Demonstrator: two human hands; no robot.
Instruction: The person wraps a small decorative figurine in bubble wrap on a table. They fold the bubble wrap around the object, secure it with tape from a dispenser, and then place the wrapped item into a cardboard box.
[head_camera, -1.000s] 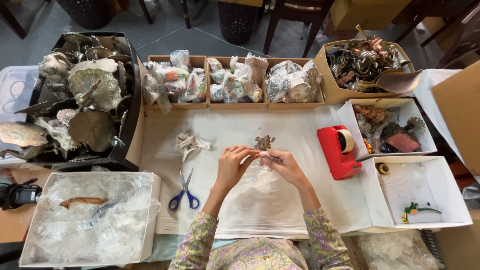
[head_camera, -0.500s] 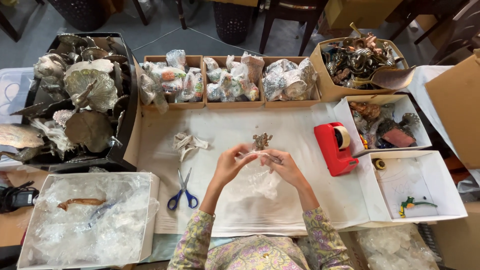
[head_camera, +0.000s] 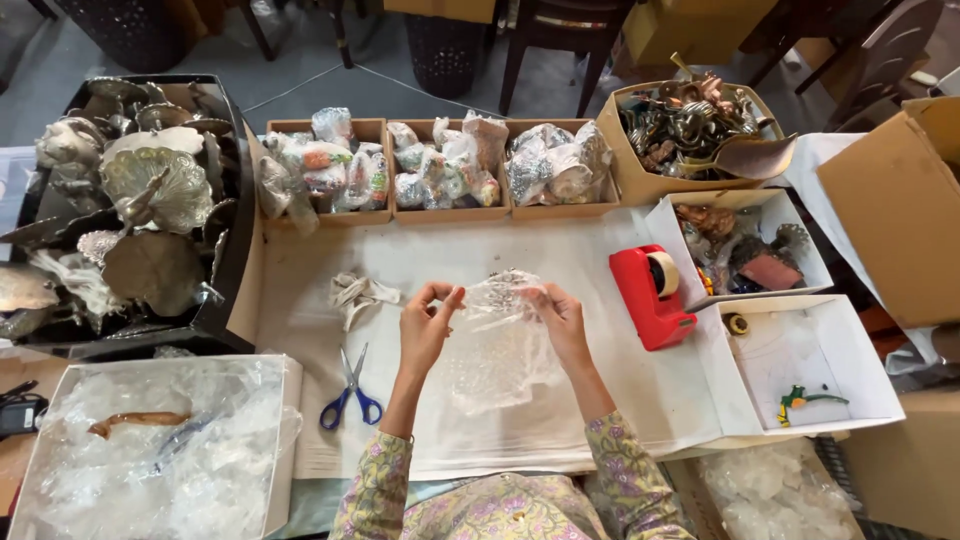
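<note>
— Two hands were up at the centre of the frame. What had changed?

— A second before, the small metal ornament (head_camera: 512, 283) lay bare on the bench (head_camera: 600, 380) above the flat bubble wrap sheet (head_camera: 495, 350). Now the sheet was lifted and folded over it.

— And the fingers?

— Left hand (head_camera: 425, 325) and right hand (head_camera: 562, 318) each pinched the sheet's upper edge, with the ornament showing only dimly through it, left of the red tape dispenser (head_camera: 652, 297). The wrapping looked begun, not closed.

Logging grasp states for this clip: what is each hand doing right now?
Left hand: closed on the left edge of the bubble wrap sheet.
Right hand: closed on the sheet's right edge.
</note>
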